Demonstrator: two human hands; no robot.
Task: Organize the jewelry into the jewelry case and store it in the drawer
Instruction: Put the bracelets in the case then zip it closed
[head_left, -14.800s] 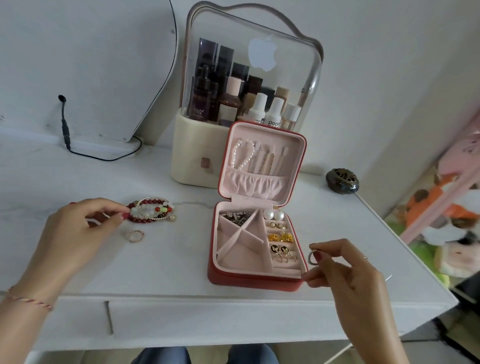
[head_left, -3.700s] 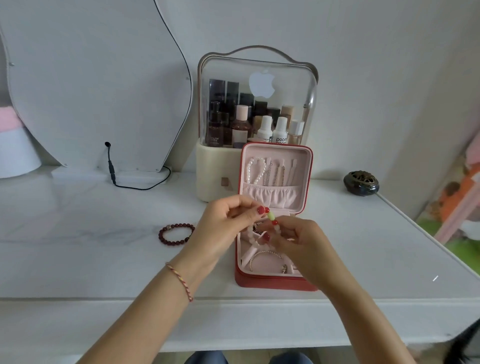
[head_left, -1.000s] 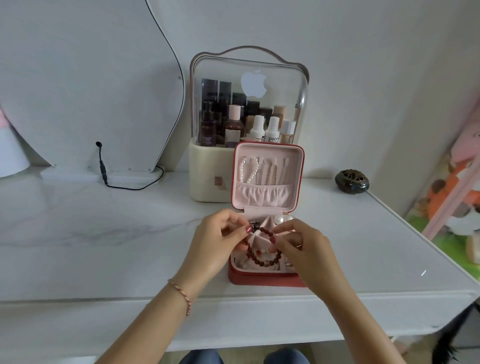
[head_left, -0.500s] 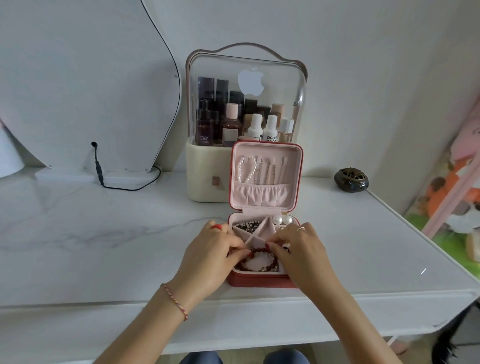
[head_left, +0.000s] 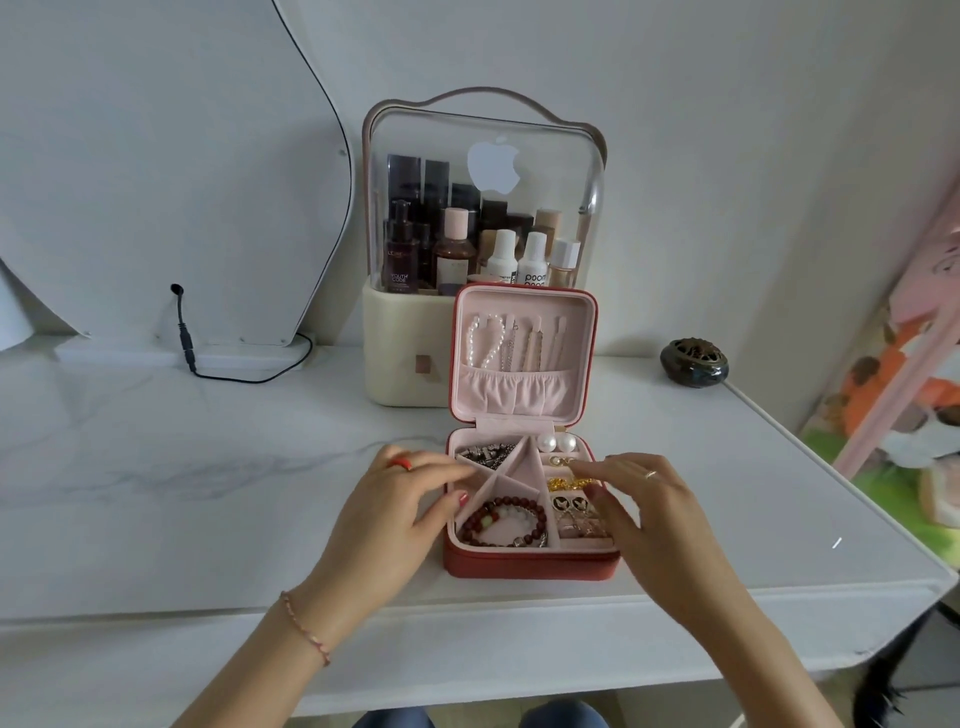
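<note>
Two hands flank the open jewelry case (head_left: 530, 564), which stands on the white table (head_left: 182, 499) near its front edge. The left hand (head_left: 400, 509) lies palm down at the case's left wall, forearm entering from the lower left with a thin cord bracelet at the wrist. Its fingers (head_left: 441, 470) are loosely extended toward the rear-left compartment; the thumb tip rests at the left rim. They hold nothing. The right hand (head_left: 649, 504) lies palm down over the case's right side, forearm entering from the lower right, a ring on one finger. Its fingers (head_left: 597, 470) are relaxed and spread slightly above the earring slots; whether the tips touch the gold pieces beneath cannot be determined. No item is gripped.

The case lid (head_left: 524, 353) stands upright, with a pearl strand and chains hanging above its gathered pocket. In the base, a dark red bead bracelet (head_left: 501, 522) lies coiled in the front-left compartment together with a pale bead bracelet. A dark chain fills the rear-left compartment. Two pearl earrings (head_left: 556, 442) sit at the rear of the right section, gold and black earrings in front of them.

Behind the case stands a clear-lidded cosmetics organizer (head_left: 483, 249) holding bottles. A small dark lidded pot (head_left: 693, 361) sits on the table to the right.
</note>
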